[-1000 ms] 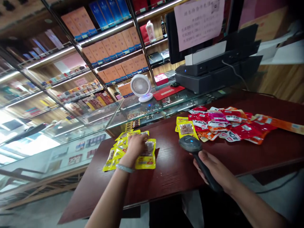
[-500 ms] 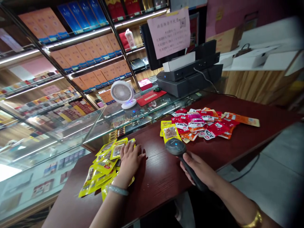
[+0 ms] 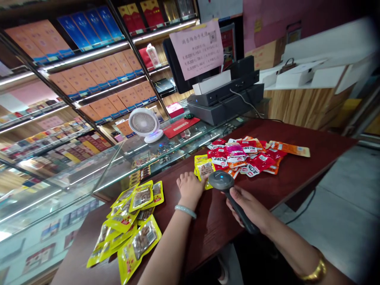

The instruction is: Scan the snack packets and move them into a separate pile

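My right hand [image 3: 247,206] is wrapped round the handle of a dark grey barcode scanner [image 3: 221,181], whose head has a small blue light. The scanner's head hangs over the lower edge of a yellow snack packet [image 3: 205,169]. Just left of that packet is my left hand [image 3: 190,186], palm down, thumb apart from the slightly bent fingers. Its thumb reaches the packet's edge; I see nothing held in it. To its left lies a loose pile of yellow snack packets [image 3: 141,197]. Red, white and orange packets [image 3: 252,156] are heaped beyond the scanner.
Everything lies on a dark red wooden table [image 3: 299,172]. Behind it runs a glass display counter [image 3: 118,174] with a white fan [image 3: 145,122], a red mat [image 3: 181,127] and a black cash drawer [image 3: 225,107]. Shelves of boxed goods [image 3: 97,73] line the back left.
My left hand has moved right, from the yellow pile to the packet near the scanner. My right hand still holds the scanner. The whole view has shifted slightly.
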Demonstrator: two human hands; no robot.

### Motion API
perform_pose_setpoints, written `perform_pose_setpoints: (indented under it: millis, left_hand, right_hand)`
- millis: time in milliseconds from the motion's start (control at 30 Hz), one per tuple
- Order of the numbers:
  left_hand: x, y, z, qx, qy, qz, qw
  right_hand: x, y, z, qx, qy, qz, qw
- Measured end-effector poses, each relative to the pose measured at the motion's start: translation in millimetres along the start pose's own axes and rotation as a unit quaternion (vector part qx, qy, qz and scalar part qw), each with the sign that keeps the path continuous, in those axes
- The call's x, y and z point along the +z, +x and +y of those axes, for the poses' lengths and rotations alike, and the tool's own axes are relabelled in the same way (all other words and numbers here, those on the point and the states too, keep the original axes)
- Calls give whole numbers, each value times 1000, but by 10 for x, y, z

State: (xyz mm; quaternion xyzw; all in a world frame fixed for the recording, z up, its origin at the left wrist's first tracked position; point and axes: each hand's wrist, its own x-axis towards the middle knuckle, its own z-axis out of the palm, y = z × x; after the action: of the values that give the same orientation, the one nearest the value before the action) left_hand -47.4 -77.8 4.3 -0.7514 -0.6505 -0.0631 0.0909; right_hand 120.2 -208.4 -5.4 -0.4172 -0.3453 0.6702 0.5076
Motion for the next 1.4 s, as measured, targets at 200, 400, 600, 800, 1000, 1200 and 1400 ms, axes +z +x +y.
perform_pose_setpoints:
  millis: [200, 400, 600, 800, 1000, 1200, 1400]
  left_hand:
    - [39, 7, 36, -10, -19, -40, 999]
    - [-4, -124, -145, -35, -116, -80, 989]
    - [-51, -356, -347, -48, -204, -58, 976]
    - [-71, -552, -536, -68, -233, -30, 970]
    - [-259, -926, -1161, -154, -208, -11, 966]
    - [-450, -1351, -1877, -291, -23, -24, 956]
    - [-377, -1286, -1615, -227, 35, 131, 964]
  right_hand:
    - [-75, 27, -45, -20, -15, 16, 1000]
    - [-62, 70, -73, -34, -11, 17, 999]
    - [49, 55, -88, -17, 1, -9, 1000]
    - [172, 48, -49, -1, 5, -36, 999]
    - [453, 32, 55, 3, -25, -99, 995]
    - [781, 70, 195, 24, -63, -178, 982]
    - [720, 124, 240, 30, -42, -175, 983]
